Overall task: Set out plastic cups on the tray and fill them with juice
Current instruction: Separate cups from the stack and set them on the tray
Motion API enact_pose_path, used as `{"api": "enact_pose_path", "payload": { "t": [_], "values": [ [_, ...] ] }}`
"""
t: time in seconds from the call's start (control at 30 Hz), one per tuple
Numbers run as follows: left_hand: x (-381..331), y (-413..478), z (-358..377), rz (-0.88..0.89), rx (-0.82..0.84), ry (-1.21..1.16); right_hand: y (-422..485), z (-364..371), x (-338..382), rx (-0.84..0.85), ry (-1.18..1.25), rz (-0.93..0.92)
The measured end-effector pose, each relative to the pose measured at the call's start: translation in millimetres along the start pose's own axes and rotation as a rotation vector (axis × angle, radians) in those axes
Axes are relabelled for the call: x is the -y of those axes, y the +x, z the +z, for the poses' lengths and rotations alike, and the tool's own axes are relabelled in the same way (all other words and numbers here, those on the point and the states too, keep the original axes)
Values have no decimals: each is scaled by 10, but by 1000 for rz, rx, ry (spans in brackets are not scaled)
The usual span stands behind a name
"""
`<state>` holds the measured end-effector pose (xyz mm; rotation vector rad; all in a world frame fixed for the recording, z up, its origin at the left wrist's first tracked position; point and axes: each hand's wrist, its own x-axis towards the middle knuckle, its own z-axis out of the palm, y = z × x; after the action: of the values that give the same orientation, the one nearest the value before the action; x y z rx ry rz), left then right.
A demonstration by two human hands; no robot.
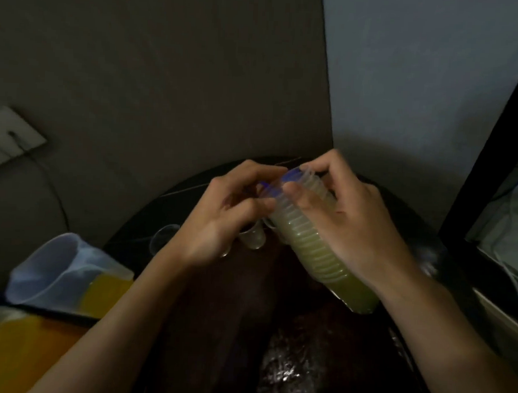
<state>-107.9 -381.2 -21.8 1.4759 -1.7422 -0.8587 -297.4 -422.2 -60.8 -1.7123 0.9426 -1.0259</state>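
My right hand (351, 227) grips a tilted stack of nested clear plastic cups (317, 249), its open end pointing up and left. My left hand (221, 218) pinches the top cup of the stack (274, 186) at its rim. Below my hands, on the dark round tray (137, 235), stand a few clear cups: one (162, 236) at the left, another (254, 236) under my left hand, partly hidden. A clear plastic jug of orange juice (70, 274) stands at the lower left.
A wall corner rises straight behind the tray. A white wall switch plate (11, 138) with a cable sits at the left. A dark frame and a ledge with wires (505, 236) run along the right. An orange surface (16, 349) lies at the bottom left.
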Motion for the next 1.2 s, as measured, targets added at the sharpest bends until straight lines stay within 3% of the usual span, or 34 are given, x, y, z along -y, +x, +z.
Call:
{"api": "enact_pose_path", "payload": {
  "t": [0.27, 0.43, 0.57, 0.83, 1.2],
  "values": [
    [176, -721, -554, -78, -60, 166, -161, 643, 225, 189, -143, -140],
    [268, -1062, -808, -120, -406, 14, -216, 798, 188, 246, -248, -150],
    [279, -1257, -940, -164, -590, 114, -192, 756, 160, 200, -242, -88],
    [743, -1427, -446, -537, -502, 445, -196, 764, 105, 168, -184, -94],
    [1174, -1299, -262, -678, -579, 586, -179, 718, 44, 168, -169, -52]
  ]
}}
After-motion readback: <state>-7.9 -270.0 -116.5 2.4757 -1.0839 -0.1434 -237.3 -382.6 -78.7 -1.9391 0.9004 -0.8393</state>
